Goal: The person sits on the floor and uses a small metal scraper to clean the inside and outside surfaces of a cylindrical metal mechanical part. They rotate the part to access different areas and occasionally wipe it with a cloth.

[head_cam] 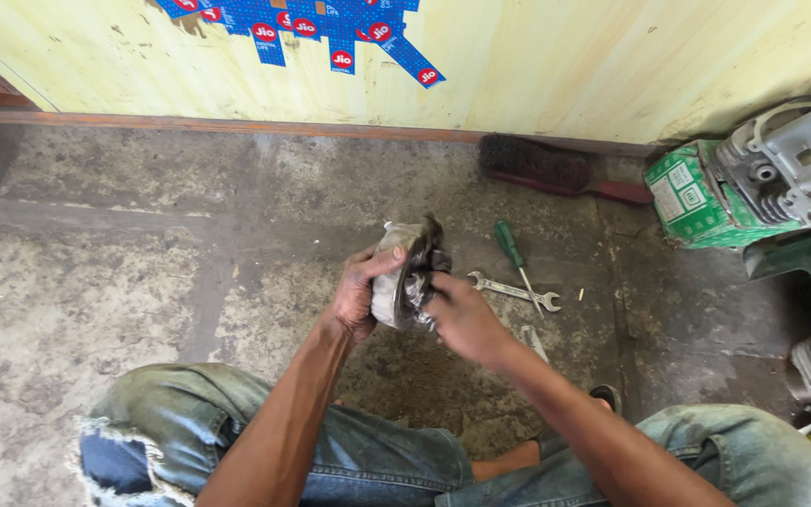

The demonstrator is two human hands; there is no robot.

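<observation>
Greasy round metal part [404, 277] between left hand [359, 293] and right hand [462, 317]

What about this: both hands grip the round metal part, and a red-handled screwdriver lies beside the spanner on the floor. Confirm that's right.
Not quite. The head view shows the screwdriver has a green handle, not red. The rest stands: the left hand and right hand both grip the round metal part, and the screwdriver lies beside the spanner on the floor.
</observation>
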